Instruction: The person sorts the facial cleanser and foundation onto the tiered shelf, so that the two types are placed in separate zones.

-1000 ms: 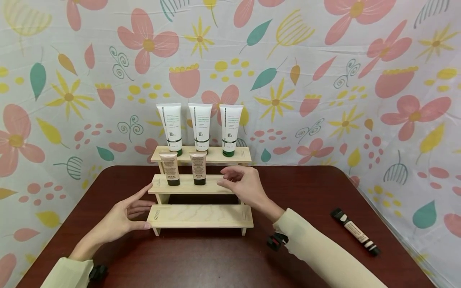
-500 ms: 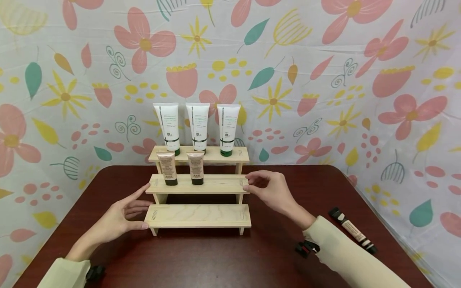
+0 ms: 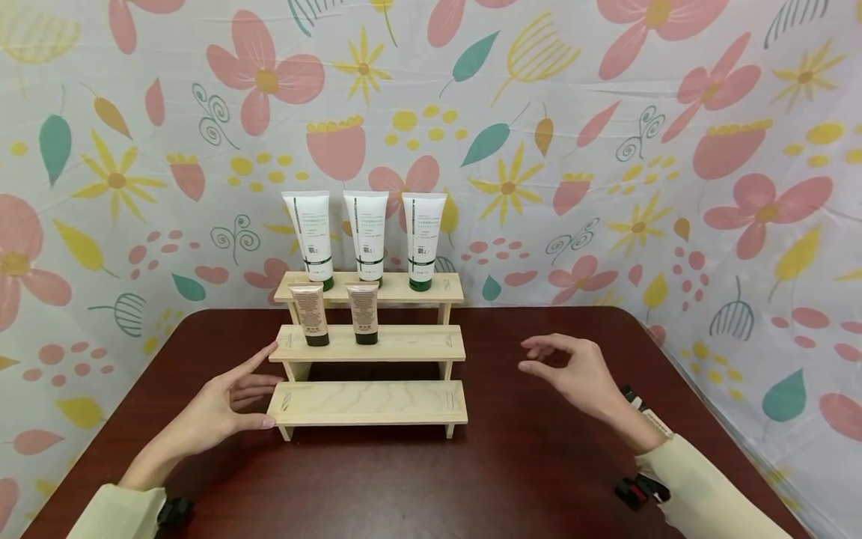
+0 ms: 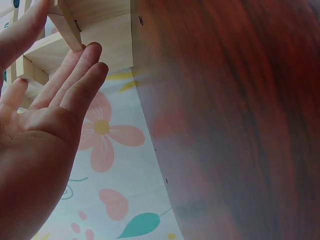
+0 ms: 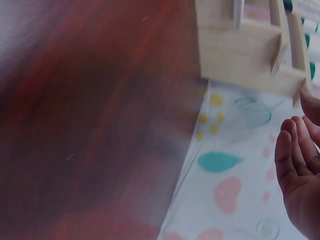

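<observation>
A three-tier wooden stand (image 3: 367,404) is on the table in the head view. Three white tubes (image 3: 423,239) with green caps stand along its top shelf. On the left half of the middle shelf are two small beige tubes (image 3: 364,314) with black caps. My left hand (image 3: 214,414) touches the stand's left side, its index fingertip at the middle shelf and its thumb at the bottom shelf. My right hand (image 3: 572,374) hovers right of the stand, holding nothing, with fingers loosely bent. A dark tube (image 3: 629,395) lies under my right wrist, mostly hidden.
The dark reddish-brown table (image 3: 377,486) extends around the stand. Behind it and along both sides hangs a floral cloth (image 3: 512,67). Each wrist wears a black device, such as the right wrist camera (image 3: 640,490).
My right hand has moved right, from over the middle shelf to above the table, and its wrist now covers most of the dark tube. The left hand stays at the stand.
</observation>
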Motion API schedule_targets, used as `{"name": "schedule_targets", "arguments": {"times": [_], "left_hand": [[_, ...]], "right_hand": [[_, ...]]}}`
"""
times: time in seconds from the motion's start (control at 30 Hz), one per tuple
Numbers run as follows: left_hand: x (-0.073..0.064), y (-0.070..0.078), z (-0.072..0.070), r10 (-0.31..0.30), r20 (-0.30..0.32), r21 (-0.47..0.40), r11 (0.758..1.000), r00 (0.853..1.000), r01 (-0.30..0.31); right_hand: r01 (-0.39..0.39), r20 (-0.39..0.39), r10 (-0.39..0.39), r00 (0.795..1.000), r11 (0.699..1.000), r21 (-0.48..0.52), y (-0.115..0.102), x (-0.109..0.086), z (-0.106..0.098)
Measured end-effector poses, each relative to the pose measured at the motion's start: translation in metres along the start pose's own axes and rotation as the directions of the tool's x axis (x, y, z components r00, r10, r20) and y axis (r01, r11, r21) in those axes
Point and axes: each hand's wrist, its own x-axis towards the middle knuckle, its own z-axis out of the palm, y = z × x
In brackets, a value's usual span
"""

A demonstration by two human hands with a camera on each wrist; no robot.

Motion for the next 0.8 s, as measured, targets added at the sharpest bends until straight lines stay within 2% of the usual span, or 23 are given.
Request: {"name": "schedule_targets", "arguments": {"times": [0.47, 0.67, 0.8], "left_hand": [[0.000, 0.001, 0.000, 0.013, 0.001, -0.012, 1.000, 1.000, -0.013], [0.000, 0.001, 0.000, 0.003, 0.001, -0.006, 1.000, 1.000, -0.003], [0.000, 0.000, 0.001, 0.002, 0.001, -0.007, 1.000, 1.000, -0.002]], "right_hand": [[-0.051, 0.082, 0.057, 0.995, 0.997, -0.064, 0.044, -0.044, -0.053], [-0.103, 0.108, 0.116, 0.987, 0.988, -0.117, 0.060, -0.060, -0.075], [-0.170, 0.144, 0.184, 0.972, 0.980, -0.106, 0.069, -0.071, -0.090]]}}
